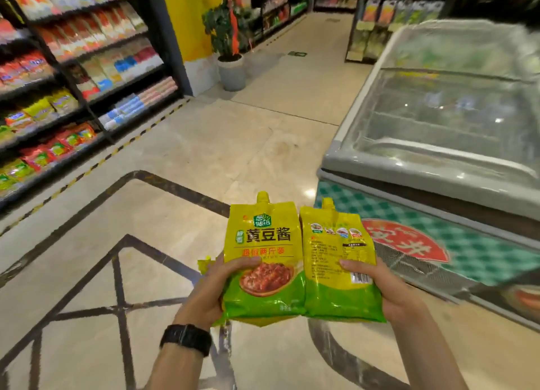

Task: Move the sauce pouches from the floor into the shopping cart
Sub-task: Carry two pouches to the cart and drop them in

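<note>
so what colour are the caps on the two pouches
Yellow caps on both sauce pouches, clearest in the head view.

Yellow and green over cream and brown
At 6 o'clock the front-facing yellow-and-green plastic sauce pouch (263, 255) carries dark lettering, an orange-red print line and a red-brown food picture; at its 3 o'clock the back-facing yellow-and-green sauce pouch (339, 261) shows dark print and a white barcode patch (362, 278); the cream stone floor (233, 144) has dark brown lines, with a yellow-and-black striped strip (128, 139) at 9 o'clock; at 3 o'clock the grey-rimmed chest freezer (409, 167) wears a teal-and-white check panel (482, 243) bearing a round red sign (406, 243)
</note>
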Action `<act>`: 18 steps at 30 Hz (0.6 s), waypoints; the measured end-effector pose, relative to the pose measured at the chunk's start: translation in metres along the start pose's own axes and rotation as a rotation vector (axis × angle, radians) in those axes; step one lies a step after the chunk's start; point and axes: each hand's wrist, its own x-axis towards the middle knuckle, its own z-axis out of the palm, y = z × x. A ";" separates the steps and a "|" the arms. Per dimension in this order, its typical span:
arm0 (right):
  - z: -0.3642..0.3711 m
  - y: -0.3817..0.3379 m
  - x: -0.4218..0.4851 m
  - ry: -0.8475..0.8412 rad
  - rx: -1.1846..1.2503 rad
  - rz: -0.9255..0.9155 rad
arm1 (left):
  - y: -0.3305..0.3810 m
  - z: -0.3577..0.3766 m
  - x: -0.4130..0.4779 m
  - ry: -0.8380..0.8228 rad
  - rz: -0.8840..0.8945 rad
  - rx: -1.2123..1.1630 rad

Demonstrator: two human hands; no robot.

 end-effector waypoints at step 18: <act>-0.322 -0.026 -0.214 0.521 0.416 -0.385 | -0.116 0.400 0.098 -0.625 -0.315 0.467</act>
